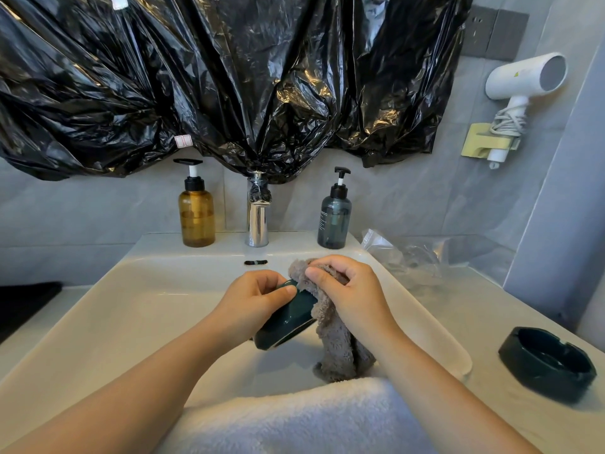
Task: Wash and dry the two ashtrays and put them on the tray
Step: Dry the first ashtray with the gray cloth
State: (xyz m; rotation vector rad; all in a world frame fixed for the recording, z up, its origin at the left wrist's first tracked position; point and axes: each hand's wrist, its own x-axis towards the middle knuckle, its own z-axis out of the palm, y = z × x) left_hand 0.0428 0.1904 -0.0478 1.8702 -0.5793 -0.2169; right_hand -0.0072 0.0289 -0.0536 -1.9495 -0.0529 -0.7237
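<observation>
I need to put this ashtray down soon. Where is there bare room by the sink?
Bare counter lies right of the sink, between the plastic bag and the black ashtray, and in a strip left of it, before the black slab. The back ledge is crowded: amber bottle, faucet, dark bottle. A white towel covers the front rim.

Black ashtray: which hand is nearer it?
Right. The right hand, pinching the cloth, is left of the black ashtray; the left hand, gripping the green ashtray, is farther left.

My one head-worn camera looks forward and down, close above the sink (137, 290), from the front edge of the counter (484, 309), facing the wall (98, 211).
</observation>
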